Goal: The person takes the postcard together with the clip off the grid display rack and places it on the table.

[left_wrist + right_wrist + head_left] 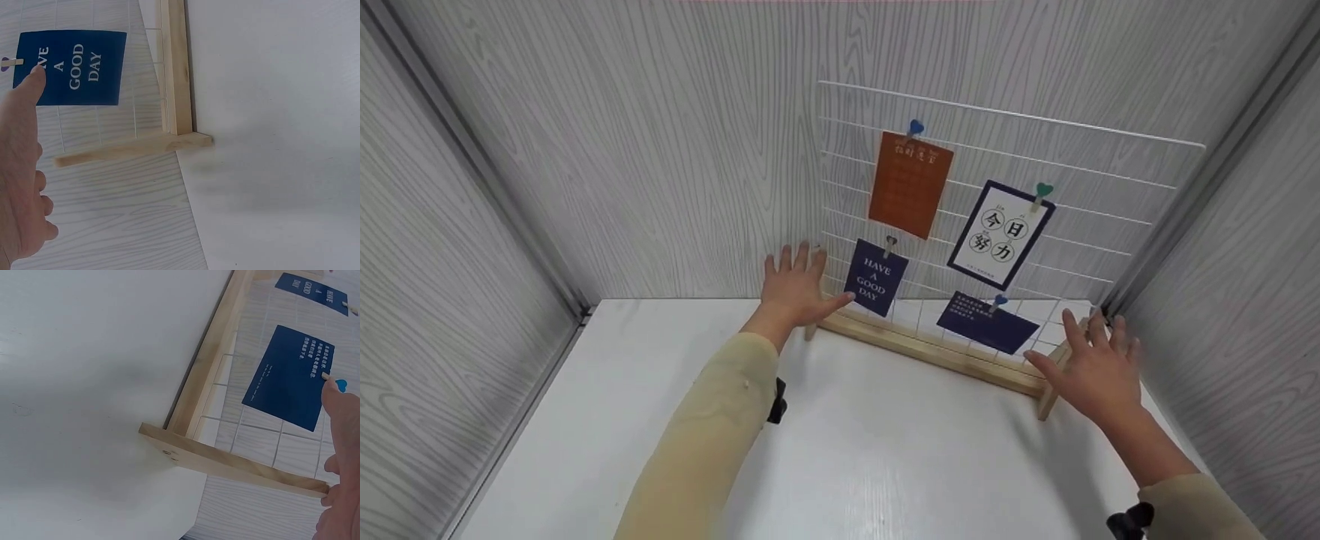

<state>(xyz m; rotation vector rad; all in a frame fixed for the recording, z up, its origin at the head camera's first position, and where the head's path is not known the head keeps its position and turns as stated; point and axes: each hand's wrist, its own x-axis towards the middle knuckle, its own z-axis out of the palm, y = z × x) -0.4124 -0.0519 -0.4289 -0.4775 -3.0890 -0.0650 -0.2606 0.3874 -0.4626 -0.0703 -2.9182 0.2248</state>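
A white wire grid panel (1072,157) stands upright in a wooden base (930,352). Clipped to it are an orange card (911,187), a white card with a dark border (1001,236), a navy "HAVE A GOOD DAY" card (876,279) and a navy card with small text (988,322). At the panel's left end is my left hand (793,289), fingers spread, thumb in front of the "HAVE A GOOD DAY" card. My right hand (1102,375) is spread by the right wooden foot (225,464); whether its fingertips touch the foot's end, I cannot tell.
The rack stands on a white tabletop (840,457), towards its back right. Behind it rises a wood-grain wall (675,150), with side walls at left and right. Heart-topped clips, such as the green clip (1042,192), hold the cards.
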